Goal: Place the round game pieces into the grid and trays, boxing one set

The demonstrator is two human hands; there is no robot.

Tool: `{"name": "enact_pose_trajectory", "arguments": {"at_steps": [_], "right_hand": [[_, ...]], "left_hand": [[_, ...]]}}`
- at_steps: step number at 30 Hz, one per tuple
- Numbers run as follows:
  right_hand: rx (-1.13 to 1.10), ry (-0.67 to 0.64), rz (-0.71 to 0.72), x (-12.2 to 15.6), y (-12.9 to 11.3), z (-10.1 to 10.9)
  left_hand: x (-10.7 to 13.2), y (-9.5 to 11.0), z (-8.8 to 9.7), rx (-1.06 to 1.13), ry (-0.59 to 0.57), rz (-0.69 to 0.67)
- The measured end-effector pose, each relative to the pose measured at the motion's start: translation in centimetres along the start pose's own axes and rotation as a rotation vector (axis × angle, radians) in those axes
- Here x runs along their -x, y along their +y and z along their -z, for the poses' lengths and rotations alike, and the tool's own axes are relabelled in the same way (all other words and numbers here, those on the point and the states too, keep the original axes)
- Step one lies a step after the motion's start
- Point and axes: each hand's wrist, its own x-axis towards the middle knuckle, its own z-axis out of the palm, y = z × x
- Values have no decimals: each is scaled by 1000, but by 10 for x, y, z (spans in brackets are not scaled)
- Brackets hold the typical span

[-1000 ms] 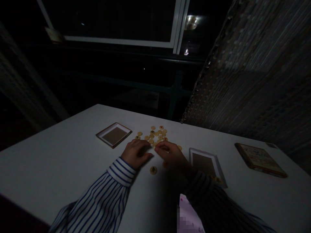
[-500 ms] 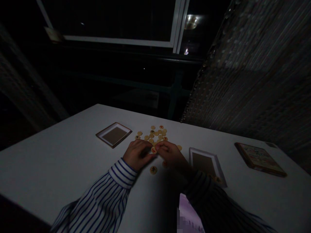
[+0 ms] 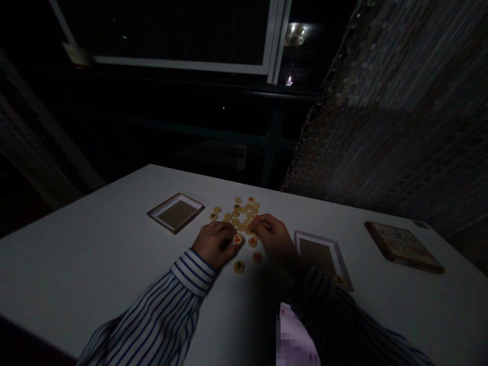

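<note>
Several round tan game discs (image 3: 244, 209) with red or black marks lie scattered on a white table (image 3: 95, 254). My left hand (image 3: 214, 243) rests with fingers curled, its fingertips pinching one red-marked disc (image 3: 237, 239). My right hand (image 3: 275, 236) is curled at the near edge of the pile, fingertips on the discs; whether it holds one is hidden. Three more discs (image 3: 239, 266) lie just in front of my hands. Both arms wear striped sleeves.
A shallow box tray (image 3: 157, 212) sits left of the discs, and another tray (image 3: 341, 256) sits to the right. A flat printed box lid (image 3: 403, 246) lies at the far right. A woven blind (image 3: 400, 112) hangs behind, beside a dark window (image 3: 171, 30).
My right hand has moved forward from beside the left hand to the edge of the pile. My left hand now has a red-marked disc at its fingertips, and another disc lies uncovered in front.
</note>
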Motion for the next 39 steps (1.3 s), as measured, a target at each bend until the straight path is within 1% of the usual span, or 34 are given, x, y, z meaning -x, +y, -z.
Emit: {"name": "enact_pose_trajectory", "arguments": {"at_steps": [4,9,16,21,24,27,29,30,33,35,37,39], "right_hand": [[36,94,35,-4,-2,7],[84,175,56,-5,-3,11],[128,216,53,-4,-5,11],[97,236,44,-5,-4,12],[92,249,64,-8,-8,18],[153,268,87,-12,-15,28],[275,261,94,-13,-20,37],[379,245,106,-13,-22,41],[843,165,178,-9,-24,49],[1130,111,214,-5,-23,52],[1282,68,197,-2,-19,52],[1362,24,154,1,-14,51]], "left_hand": [[2,-3,-5,-48,-92,5],[3,-1,-9,-105,-129,38],[2,-1,-11,-106,-141,34],[2,-3,-14,-93,-154,31],[2,-4,-16,-74,-148,37],[2,-5,-14,-49,-129,38],[-1,-4,-10,-21,-110,33],[-4,-3,-7,-11,-98,32],[-17,1,0,-7,-63,37],[-28,4,2,2,-48,41],[-39,5,1,37,-19,52],[-46,4,0,77,17,68]]}}
